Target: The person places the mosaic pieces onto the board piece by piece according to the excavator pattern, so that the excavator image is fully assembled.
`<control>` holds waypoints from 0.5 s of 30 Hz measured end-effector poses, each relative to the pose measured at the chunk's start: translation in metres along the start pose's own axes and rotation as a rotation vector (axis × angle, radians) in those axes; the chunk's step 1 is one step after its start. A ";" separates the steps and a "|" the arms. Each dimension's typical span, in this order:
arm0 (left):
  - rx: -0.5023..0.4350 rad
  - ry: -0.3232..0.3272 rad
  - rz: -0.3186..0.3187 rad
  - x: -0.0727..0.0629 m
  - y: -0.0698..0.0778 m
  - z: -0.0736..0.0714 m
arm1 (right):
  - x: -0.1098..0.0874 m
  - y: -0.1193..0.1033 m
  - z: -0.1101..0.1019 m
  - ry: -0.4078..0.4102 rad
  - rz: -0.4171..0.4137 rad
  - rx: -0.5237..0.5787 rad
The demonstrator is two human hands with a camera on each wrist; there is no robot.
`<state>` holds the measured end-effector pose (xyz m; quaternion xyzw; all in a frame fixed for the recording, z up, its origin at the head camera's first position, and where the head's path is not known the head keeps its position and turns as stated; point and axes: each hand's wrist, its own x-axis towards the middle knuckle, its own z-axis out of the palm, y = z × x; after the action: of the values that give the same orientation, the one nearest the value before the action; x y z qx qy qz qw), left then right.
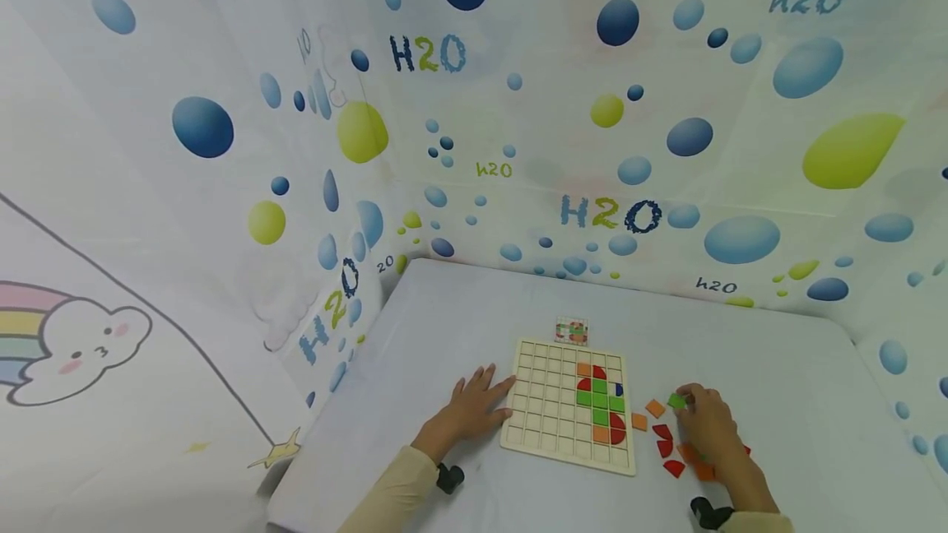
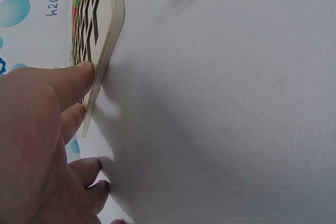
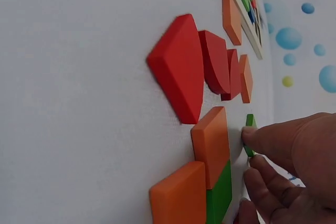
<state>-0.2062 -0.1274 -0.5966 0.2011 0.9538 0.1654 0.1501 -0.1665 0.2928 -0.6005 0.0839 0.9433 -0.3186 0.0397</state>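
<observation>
A cream wooden grid board (image 1: 544, 414) lies on the table, with orange, red, green and blue pieces set in its right-hand columns. My left hand (image 1: 472, 410) rests at the board's left edge, fingers spread; in the left wrist view its thumb (image 2: 79, 80) touches the rim. Right of the board, my right hand (image 1: 709, 422) pinches a green square tile (image 1: 677, 401) between thumb and fingers, low over the table. Close to that hand lie orange square tiles (image 1: 655, 409) and red quarter-round pieces (image 1: 674, 468). More orange and green tiles are partly hidden beneath the hand.
A small patterned card (image 1: 572, 331) lies just beyond the board's far edge. The white table (image 1: 459, 311) meets printed cloth walls at the back and left. Dark wrist camera mounts (image 1: 449, 479) show under both forearms. One orange tile (image 1: 639, 422) sits right beside the board.
</observation>
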 end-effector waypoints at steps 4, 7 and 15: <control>0.001 -0.011 -0.002 0.000 -0.001 0.001 | 0.003 0.003 -0.002 -0.005 0.002 0.021; 0.010 -0.014 -0.006 0.000 -0.001 0.002 | 0.005 0.003 -0.001 -0.014 -0.011 0.027; 0.007 -0.010 -0.009 0.002 -0.001 0.001 | 0.013 0.002 0.010 0.013 -0.019 0.086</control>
<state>-0.2076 -0.1275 -0.5987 0.1982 0.9545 0.1602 0.1546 -0.1783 0.2896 -0.6111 0.0788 0.9297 -0.3587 0.0269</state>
